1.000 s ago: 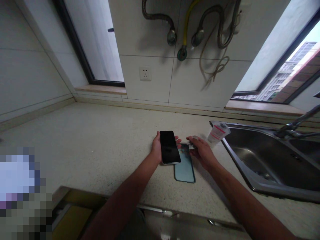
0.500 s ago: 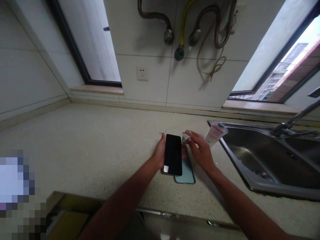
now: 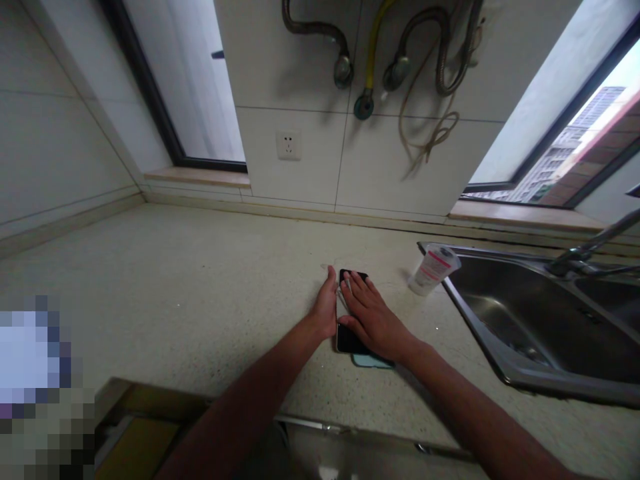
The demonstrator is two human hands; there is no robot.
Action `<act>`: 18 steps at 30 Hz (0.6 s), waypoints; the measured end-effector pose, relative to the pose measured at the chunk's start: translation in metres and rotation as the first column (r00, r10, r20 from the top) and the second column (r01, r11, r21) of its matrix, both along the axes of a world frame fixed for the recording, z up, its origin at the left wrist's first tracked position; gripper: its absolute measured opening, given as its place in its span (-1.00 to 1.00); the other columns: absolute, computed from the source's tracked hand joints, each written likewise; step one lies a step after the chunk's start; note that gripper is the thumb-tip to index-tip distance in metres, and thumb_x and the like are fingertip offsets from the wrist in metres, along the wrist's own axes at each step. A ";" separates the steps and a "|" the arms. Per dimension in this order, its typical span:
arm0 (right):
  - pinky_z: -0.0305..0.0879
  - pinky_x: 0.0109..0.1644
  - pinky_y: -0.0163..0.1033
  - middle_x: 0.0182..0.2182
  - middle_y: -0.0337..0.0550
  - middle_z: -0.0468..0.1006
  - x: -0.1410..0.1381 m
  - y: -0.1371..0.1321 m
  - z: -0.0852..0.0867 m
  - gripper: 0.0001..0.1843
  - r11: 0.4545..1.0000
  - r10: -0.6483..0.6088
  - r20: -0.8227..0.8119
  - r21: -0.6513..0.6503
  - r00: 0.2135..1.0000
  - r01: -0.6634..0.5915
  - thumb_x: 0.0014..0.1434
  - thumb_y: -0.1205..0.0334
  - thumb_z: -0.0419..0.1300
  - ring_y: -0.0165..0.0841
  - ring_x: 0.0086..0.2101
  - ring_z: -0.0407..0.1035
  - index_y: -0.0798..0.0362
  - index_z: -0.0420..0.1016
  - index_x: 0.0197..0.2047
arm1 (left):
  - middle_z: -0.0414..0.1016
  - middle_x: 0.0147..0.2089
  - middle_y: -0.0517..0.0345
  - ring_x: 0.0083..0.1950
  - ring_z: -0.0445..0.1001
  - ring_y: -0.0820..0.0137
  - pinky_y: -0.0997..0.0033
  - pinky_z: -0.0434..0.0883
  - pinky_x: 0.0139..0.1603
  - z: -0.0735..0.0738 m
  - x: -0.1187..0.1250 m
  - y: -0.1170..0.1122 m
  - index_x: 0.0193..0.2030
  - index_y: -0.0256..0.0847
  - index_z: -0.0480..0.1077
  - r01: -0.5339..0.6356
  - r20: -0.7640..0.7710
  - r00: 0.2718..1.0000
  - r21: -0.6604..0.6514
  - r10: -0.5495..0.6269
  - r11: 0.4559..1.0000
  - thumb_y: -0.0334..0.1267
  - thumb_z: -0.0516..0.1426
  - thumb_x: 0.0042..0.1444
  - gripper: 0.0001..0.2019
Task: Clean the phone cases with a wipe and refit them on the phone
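Note:
A black smartphone (image 3: pixel 351 340) lies face up near the front of the counter. My left hand (image 3: pixel 326 308) grips its left edge, thumb pointing away from me. Over the screen lies my right hand (image 3: pixel 373 313), fingers stretched out and pressing a thin white tissue (image 3: pixel 342 308) against the glass. Most of the tissue is covered by that hand. From under the phone's lower right end shows a pale blue-green phone case (image 3: pixel 373 361), its upper part hidden. To the right stands a clear plastic cup (image 3: pixel 434 270) with red print, slightly tilted in view.
A steel sink (image 3: pixel 500 300) with a faucet (image 3: pixel 575 257) is set into the counter (image 3: pixel 200 287) at the right. Hoses and a tied cord (image 3: pixel 430 137) hang on the wall above a socket (image 3: pixel 289 145). Below the front edge is an open drawer or cupboard (image 3: pixel 140 447).
My right hand has moved left from beside the phone onto its screen, bringing the tissue down flat. My left hand stays at the phone's left edge. The view has shifted slightly.

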State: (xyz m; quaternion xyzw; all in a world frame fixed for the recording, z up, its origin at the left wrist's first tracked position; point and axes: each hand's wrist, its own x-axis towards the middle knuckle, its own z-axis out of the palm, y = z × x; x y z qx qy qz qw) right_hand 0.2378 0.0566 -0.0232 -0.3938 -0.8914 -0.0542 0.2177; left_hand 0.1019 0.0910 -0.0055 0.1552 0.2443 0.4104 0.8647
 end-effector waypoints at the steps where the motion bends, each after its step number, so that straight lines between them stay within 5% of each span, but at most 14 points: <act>1: -0.09 0.42 0.25 0.42 0.18 -0.01 -0.001 -0.002 0.001 -0.29 1.000 0.024 0.016 -0.003 1.000 -0.024 0.41 0.02 -0.02 -0.09 0.42 -0.28 0.14 -0.13 0.48 | 0.60 -0.06 -0.25 0.02 0.57 0.06 0.10 0.39 0.14 -0.001 -0.001 0.001 0.13 -0.42 0.43 0.000 0.003 1.000 -0.002 0.000 1.000 0.26 -0.13 0.26 -0.26; 5: 0.00 0.40 0.23 0.37 0.19 0.12 -0.007 -0.010 0.005 -0.37 0.989 0.146 0.032 -0.042 0.989 -0.145 0.39 0.07 0.03 -0.07 0.40 -0.16 0.18 0.08 0.42 | 0.58 -0.05 -0.35 0.03 0.56 -0.01 -0.01 0.38 0.15 -0.005 -0.007 0.007 0.16 -0.49 0.37 0.008 0.050 0.999 -0.044 -0.006 0.999 0.27 -0.16 0.25 -0.21; 11: 0.00 0.40 0.20 0.29 0.07 0.32 -0.012 -0.019 0.013 -0.45 0.950 0.310 -0.037 -0.021 0.950 -0.310 0.37 0.09 0.08 -0.14 0.33 0.10 0.04 0.22 0.37 | 0.55 -0.01 -0.34 -0.01 0.56 0.02 -0.04 0.42 0.05 -0.003 -0.022 0.017 0.28 -0.45 0.25 -0.184 0.108 0.976 -0.059 0.189 0.981 0.16 -0.16 0.29 -0.29; 18: 0.13 0.36 0.16 0.18 -0.03 0.48 0.004 -0.007 0.023 -0.57 0.936 0.349 -0.122 0.088 0.929 -0.340 0.34 0.29 0.10 -0.20 0.26 0.26 -0.05 0.38 0.26 | 0.53 0.04 -0.35 -0.01 0.55 0.03 0.04 0.40 0.03 0.003 -0.031 0.021 0.30 -0.49 0.24 -0.201 0.127 0.970 -0.051 0.206 0.978 0.16 -0.21 0.28 -0.26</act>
